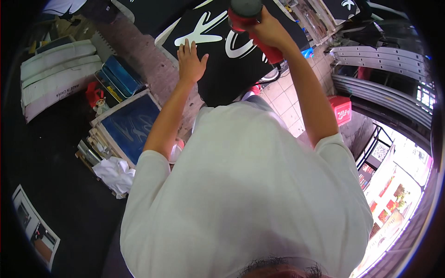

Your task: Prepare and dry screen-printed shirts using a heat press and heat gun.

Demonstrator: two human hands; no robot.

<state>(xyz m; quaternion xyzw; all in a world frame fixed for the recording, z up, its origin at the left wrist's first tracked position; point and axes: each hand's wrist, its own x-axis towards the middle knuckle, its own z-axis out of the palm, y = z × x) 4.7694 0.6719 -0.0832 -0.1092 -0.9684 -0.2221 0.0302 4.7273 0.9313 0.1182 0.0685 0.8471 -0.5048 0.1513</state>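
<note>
A black shirt-like cloth (222,76) with large white printed strokes (202,33) lies spread in front of me. My left hand (191,65) rests flat at the left part of the print, fingers stretched out, holding nothing. Over the right side of the cloth, my right hand (270,32) is wrapped around a red heat gun (269,50) with a broad dark round end (246,7). A dark cord leaves the bottom of its handle. Its outlet side is hidden from me.
Left of me are a blue printing screen (130,119) in a wooden frame, crumpled white paper (116,175), a blue box (121,76) and white cartons (60,74). On the right stand a red crate (341,110) and metal ladders (380,58). More black printed cloths lie beyond.
</note>
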